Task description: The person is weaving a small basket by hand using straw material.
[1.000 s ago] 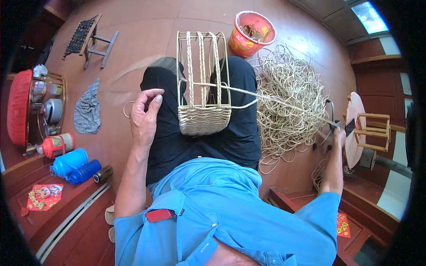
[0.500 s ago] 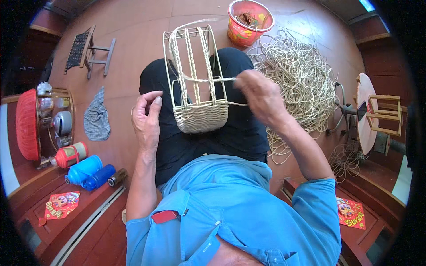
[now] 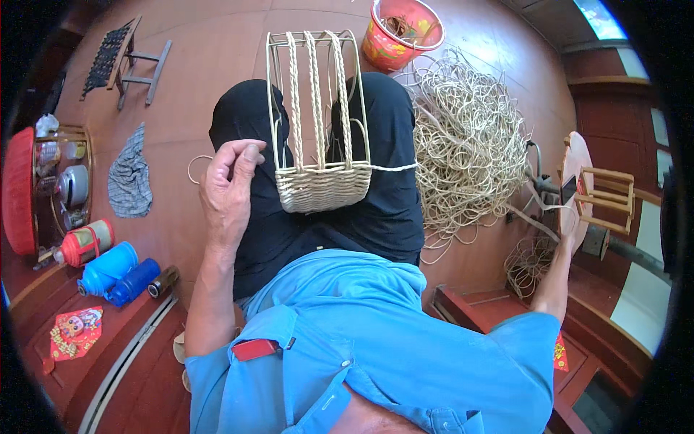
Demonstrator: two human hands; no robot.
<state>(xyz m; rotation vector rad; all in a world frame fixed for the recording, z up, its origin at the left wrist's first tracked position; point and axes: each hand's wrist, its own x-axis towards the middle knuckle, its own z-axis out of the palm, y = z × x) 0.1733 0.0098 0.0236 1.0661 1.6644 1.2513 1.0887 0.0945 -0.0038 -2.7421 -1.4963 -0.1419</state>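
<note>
1 basket (image 3: pixel 323 189), 12 o'clock, over the black-trousered legs (image 3: pixel 394 137): likely light and springy, best taken by the tight weave, as the bare ribs (image 3: pixel 313 101) may bend. Left hand (image 3: pixel 228 186), 10 o'clock, thumb and forefinger nearly meeting; right hand (image 3: pixel 571 226), 3 o'clock, blurred: cannot tell whether either grips cord (image 3: pixel 394 168); basket's underside hidden.

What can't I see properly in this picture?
All in the head view:
1. Right hand: blurred against the round board, so what its fingers grip is unclear.
2. Strand from the basket: its path gets lost against the cord pile.
3. Thin loop: partly hidden behind the left hand.
4. Red paper: mostly hidden by the right sleeve.
</note>
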